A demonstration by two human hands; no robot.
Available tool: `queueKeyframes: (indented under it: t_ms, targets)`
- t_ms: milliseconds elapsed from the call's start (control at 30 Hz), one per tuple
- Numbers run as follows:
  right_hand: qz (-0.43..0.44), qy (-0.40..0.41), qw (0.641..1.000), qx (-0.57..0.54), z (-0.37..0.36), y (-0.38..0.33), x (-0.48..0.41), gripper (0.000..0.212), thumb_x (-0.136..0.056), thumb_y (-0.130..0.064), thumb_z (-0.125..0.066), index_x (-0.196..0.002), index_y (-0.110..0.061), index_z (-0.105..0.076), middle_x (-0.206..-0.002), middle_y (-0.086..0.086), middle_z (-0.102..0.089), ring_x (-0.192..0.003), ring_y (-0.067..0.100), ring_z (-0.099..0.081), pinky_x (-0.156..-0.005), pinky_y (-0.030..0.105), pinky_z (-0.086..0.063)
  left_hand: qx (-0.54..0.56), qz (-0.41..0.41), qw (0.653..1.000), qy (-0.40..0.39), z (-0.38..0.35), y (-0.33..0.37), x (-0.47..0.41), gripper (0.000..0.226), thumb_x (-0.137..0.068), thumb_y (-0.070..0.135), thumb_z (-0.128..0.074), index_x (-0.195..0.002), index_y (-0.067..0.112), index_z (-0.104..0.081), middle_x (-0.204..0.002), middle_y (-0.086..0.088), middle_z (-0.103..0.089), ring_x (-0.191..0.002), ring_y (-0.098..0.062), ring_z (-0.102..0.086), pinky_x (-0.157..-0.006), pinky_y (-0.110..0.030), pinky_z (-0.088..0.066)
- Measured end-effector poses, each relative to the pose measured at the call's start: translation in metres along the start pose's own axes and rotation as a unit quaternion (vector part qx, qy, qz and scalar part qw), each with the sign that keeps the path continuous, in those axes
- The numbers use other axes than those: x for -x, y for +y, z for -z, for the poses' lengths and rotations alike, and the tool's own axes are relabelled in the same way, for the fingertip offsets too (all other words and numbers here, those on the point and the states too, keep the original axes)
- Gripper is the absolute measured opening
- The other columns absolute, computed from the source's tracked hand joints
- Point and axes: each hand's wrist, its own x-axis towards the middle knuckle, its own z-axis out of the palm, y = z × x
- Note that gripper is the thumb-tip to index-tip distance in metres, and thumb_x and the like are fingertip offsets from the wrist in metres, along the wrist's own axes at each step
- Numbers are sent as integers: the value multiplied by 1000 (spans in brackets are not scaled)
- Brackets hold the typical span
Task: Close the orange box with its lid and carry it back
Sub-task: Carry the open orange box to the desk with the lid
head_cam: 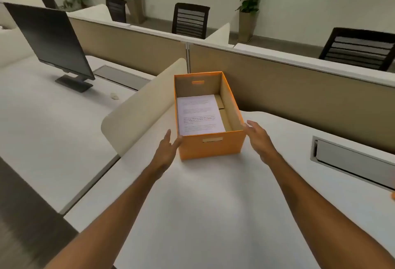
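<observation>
Head view, looking down at an orange box standing open on a white desk, just above frame centre. Long axis running from 6 toward 12 o'clock, tipped slightly left at the far end; one short wall with a slot handle facing the camera, the other short wall, also slotted, at the far end. No lid on it. Inside, a printed sheet of paper lying flat against the left wall, brown cardboard floor showing at 3 o'clock of it. Lines of text on the sheet, too blurred to read.

Left hand open, fingers spread, at the box's near left corner, 9 o'clock of the front wall; fingertips seemingly touching the corner, though hard to be sure. Right hand open too, palm toward the near right corner at 3 o'clock, apparently touching the rim. Neither gripping anything.

Cream divider panel at 9 o'clock of the box. Dark monitor at 10 o'clock on the neighbouring desk. Beige partition behind, black chairs beyond, potted plants along the wall.
</observation>
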Motion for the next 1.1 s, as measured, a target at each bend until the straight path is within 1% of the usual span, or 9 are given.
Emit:
queueKeyframes:
  t_ms: [67, 167, 233, 300, 433, 600, 767, 967, 1100]
  targets:
    - [-36, 2, 997, -67, -4, -1, -14, 50, -102, -50, -41, -139, -19, -51, -131, 2, -59, -128, 27, -53, -94, 41, -44, 105, 54, 993, -15, -2, 1, -16, 88, -87, 70, -45, -157, 30, -8, -164, 4, -19, -149, -23, -22, -118, -49, -23]
    - [-76, -21, 990, -117, -8, -4, -26, 45, -103, -51, -34, -132, -22, -54, -119, -2, -61, -116, 23, -56, -94, 43, -46, 152, 58, 985, -59, -9, 2, -31, 63, -95, 62, -35, -152, 36, -24, -154, 14, -34, -143, -15, -29, -115, -47, -23]
    - [-89, -31, 986, -134, -10, -2, -33, 45, -103, -52, -32, -133, -26, -52, -120, -2, -59, -115, 21, -55, -99, 48, -46, 170, 59, 982, -65, -11, -2, -42, 53, -96, 63, -33, -145, 42, -35, -144, 16, -43, -136, -12, -36, -113, -48, -24]
    - [-103, -30, 983, -150, -13, 0, -39, 45, -103, -53, -31, -135, -29, -51, -125, -1, -57, -117, 21, -53, -103, 52, -45, 215, 95, 971, -49, -13, -7, -52, 59, -93, 67, -38, -144, 38, -41, -146, 10, -47, -137, -17, -40, -109, -50, -31]
    - [-129, -45, 976, -172, -16, 1, -47, 40, -101, -53, -35, -132, -32, -50, -128, -2, -54, -120, 24, -49, -98, 58, -44, 237, 118, 963, -40, -13, -8, -59, 31, -93, 65, -41, -110, 46, -58, -122, 13, -60, -120, -15, -54, -90, -45, -45]
    - [-127, -70, 969, -201, -12, 7, -49, 32, -102, -48, -38, -126, -33, -54, -125, 0, -59, -121, 31, -53, -87, 55, -47, 214, 76, 972, -57, -10, -12, -62, 48, -91, 63, -46, -136, 47, -50, -136, 11, -60, -123, -19, -57, -95, -47, -50]
    - [-109, -63, 972, -198, -9, 9, -39, 30, -102, -45, -42, -125, -35, -57, -119, -4, -62, -115, 28, -57, -80, 55, -50, 193, 57, 979, -34, -4, -11, -56, 46, -94, 51, -53, -139, 43, -50, -130, 4, -66, -115, -27, -64, -91, -52, -53]
    - [-92, -32, 975, -199, 8, 19, -8, 37, -101, -45, -45, -132, -30, -58, -125, 1, -64, -113, 30, -61, -82, 59, -53, 170, 36, 984, -43, -7, -5, -31, 42, -96, 46, -51, -138, 41, -53, -121, 5, -70, -107, -25, -67, -76, -43, -58]
    - [-86, -12, 975, -204, 28, 29, 22, 37, -100, -47, -47, -130, -31, -60, -125, 1, -65, -114, 31, -61, -86, 62, -52, 161, 26, 985, -55, -21, 0, -9, 40, -94, 48, -54, -134, 42, -56, -114, 9, -73, -103, -25, -69, -75, -42, -59]
